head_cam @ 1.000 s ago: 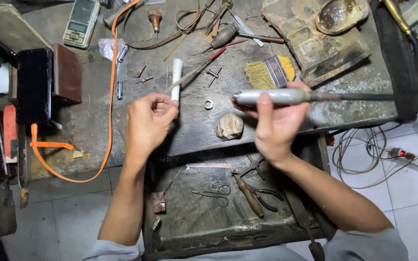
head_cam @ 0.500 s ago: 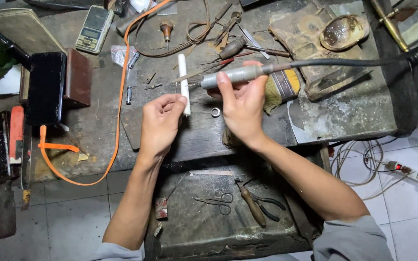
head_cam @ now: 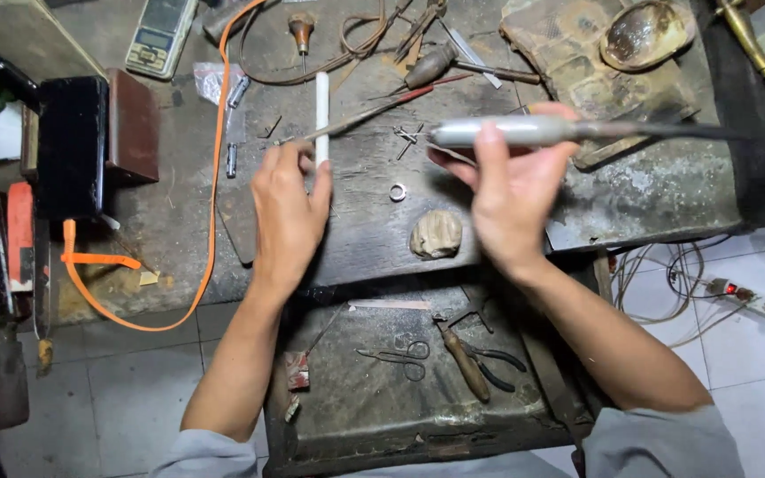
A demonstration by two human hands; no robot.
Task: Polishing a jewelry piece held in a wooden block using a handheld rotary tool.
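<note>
Left edge of the dark, worn metal workbench (head_cam: 161,221): one black box (head_cam: 68,146), one orange cable (head_cam: 214,177). One left hand (head_cam: 289,212), palm down and fingers loosely together, pinches a thin metal rod (head_cam: 356,119) beside one white plastic stick (head_cam: 321,111). One small metal ring (head_cam: 397,191) and one beige lump (head_cam: 436,234) lie in the bare gap between the hands. One right hand (head_cam: 511,190) closes around one grey cylindrical rotary handpiece (head_cam: 511,131), held level above the bench. One pull-out tray (head_cam: 356,416) sits below the front edge.
</note>
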